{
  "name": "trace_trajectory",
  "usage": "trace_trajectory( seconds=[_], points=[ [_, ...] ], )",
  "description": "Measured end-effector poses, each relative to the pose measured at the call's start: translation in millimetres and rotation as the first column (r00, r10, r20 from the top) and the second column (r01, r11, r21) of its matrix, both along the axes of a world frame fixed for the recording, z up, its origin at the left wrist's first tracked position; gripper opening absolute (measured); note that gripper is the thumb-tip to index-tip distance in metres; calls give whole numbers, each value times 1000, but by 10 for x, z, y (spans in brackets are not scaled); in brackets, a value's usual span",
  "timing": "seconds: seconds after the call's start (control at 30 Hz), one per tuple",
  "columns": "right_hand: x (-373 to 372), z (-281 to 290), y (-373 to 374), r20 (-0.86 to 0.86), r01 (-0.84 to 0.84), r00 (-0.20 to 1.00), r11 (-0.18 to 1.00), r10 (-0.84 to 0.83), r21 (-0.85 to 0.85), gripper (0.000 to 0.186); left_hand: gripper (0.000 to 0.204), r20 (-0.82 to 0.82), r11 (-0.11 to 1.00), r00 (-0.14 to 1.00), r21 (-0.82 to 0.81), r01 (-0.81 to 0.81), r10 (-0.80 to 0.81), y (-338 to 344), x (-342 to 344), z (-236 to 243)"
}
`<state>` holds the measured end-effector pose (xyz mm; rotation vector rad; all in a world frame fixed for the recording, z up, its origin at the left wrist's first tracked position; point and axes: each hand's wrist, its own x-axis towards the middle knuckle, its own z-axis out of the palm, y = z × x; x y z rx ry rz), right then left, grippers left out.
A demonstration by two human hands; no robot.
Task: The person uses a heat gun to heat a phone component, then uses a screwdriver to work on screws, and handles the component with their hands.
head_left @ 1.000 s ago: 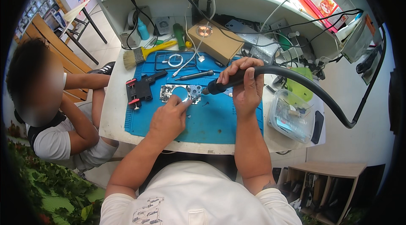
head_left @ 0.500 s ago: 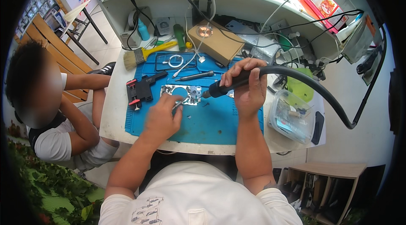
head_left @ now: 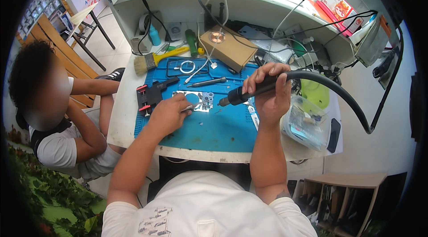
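Note:
A hot-air gun [head_left: 258,89] with a thick black hose is gripped in my right hand [head_left: 274,94]. Its nozzle points left and slightly down, just right of a white and silver phone circuit board [head_left: 206,101]. That board lies on a blue silicone work mat [head_left: 209,132]. My left hand [head_left: 168,114] is closed around a thin metal tool, seemingly tweezers [head_left: 189,108], over the board's left part and hides some of it. Beside this hand sits a black clamp holder [head_left: 151,95] with red ends. Small dark bits [head_left: 218,111] lie right of the board.
Behind the board are a screwdriver [head_left: 208,82], a yellow-handled brush [head_left: 154,60] and a cardboard box [head_left: 229,49]. A clear plastic tub [head_left: 307,123] and a black phone [head_left: 334,135] stand at the right. Cables hang across the back. A person [head_left: 58,116] sits at the left.
My right hand and the hot-air gun have shifted slightly right, so the nozzle is farther from the board. My left hand has moved a little up and left with its tool.

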<state>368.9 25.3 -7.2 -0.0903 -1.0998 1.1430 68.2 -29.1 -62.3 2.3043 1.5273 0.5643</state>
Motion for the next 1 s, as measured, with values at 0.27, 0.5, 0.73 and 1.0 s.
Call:
trace_trajectory(
  seconds=[0.27,0.5,0.73,1.0],
  points=[
    [67,141,-73,-10,-12,1000,999,12,36,33,18,-186,966,949,-5,259,-256,-22,-151,189],
    [104,226,-148,20,-188,982,980,187,69,34,25,-178,889,879,38,456,-443,99,-280,185],
    [62,323,-244,110,-370,926,925,360,85,34,30,-121,867,867,68,494,-484,352,-298,67],
    [-115,181,-449,108,-412,904,911,413,-33,29,22,201,997,977,-18,72,-67,-162,-368,243]
  ],
)
